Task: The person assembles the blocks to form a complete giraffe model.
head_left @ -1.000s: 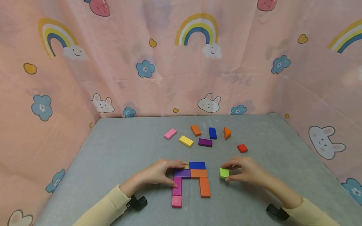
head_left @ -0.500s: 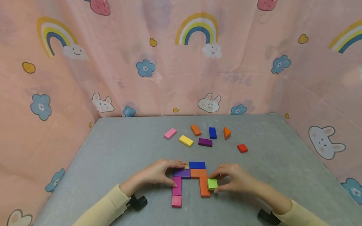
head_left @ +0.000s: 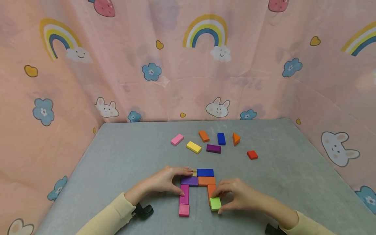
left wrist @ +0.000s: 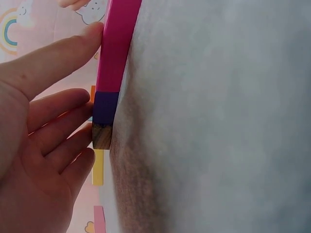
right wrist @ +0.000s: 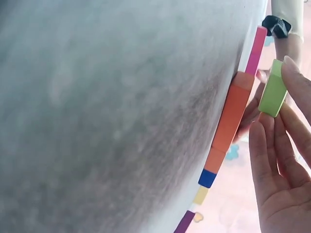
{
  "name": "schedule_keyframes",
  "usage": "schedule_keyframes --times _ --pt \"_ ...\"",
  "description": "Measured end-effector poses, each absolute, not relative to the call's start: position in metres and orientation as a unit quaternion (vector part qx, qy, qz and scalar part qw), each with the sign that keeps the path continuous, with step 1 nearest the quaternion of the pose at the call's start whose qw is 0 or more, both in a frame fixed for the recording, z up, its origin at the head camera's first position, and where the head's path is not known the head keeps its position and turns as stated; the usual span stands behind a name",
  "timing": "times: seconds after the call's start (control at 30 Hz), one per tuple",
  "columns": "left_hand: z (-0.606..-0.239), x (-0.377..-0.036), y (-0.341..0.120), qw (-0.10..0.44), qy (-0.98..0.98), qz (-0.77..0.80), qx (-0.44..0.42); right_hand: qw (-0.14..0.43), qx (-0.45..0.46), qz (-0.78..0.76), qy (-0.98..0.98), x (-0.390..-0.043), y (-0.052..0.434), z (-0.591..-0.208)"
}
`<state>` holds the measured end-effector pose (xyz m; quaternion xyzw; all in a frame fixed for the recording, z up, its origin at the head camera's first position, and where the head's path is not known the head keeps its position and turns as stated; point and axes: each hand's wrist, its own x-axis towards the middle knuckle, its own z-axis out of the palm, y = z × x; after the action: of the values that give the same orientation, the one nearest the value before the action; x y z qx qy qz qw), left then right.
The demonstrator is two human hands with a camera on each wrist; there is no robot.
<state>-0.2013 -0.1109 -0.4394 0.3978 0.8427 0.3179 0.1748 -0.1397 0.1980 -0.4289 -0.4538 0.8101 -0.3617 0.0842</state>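
Note:
My right hand [head_left: 241, 195] pinches a light green block [head_left: 215, 204] between thumb and fingers, over the near end of an upright orange block [head_left: 211, 190]. In the right wrist view the green block [right wrist: 273, 90] is held above the table surface. My left hand [head_left: 164, 179] rests at the left of the laid-out blocks, fingers extended. Its thumb tip is on the magenta block [head_left: 184, 195], its fingertips at a bare-wood block [head_left: 194, 172], which they partly cover. A purple block [head_left: 189, 181], a crosswise orange block [head_left: 207, 181], a blue block [head_left: 205, 172] and a pink block [head_left: 184, 210] adjoin these.
Beyond the layout lie loose pink [head_left: 177, 139], yellow [head_left: 194, 147], purple [head_left: 213, 148], orange [head_left: 204, 136], blue [head_left: 221, 139] and red [head_left: 252, 154] blocks, plus an orange triangular block [head_left: 236, 139]. The grey table [head_left: 132, 147] ends at a patterned pink curtain [head_left: 123, 65].
My right hand has carried the green block left and nearer to me, from beside the layout to the near end of the upright orange block. The left hand has stayed put.

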Motion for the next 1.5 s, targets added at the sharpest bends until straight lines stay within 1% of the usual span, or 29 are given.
schedule_keyframes --times 0.67,0.93,1.17,1.4,1.5 --pt "-0.44 -0.201 -0.111 0.171 0.841 0.317 0.404 0.114 -0.469 -0.36 0.798 -0.138 0.193 -0.43" --pt "-0.44 -0.202 -0.111 0.173 0.839 0.318 0.406 0.138 -0.461 -0.351 0.803 -0.137 0.193 -0.43" --pt "-0.438 -0.201 -0.111 0.176 0.838 0.32 0.406 0.147 -0.455 -0.334 0.812 -0.138 0.195 -0.431" --pt "-0.439 -0.201 -0.11 0.17 0.844 0.312 0.402 0.145 -0.454 -0.317 0.82 -0.136 0.2 -0.431" --pt "-0.439 -0.2 -0.111 0.171 0.844 0.313 0.401 0.152 -0.441 -0.328 0.822 -0.135 0.203 -0.431"
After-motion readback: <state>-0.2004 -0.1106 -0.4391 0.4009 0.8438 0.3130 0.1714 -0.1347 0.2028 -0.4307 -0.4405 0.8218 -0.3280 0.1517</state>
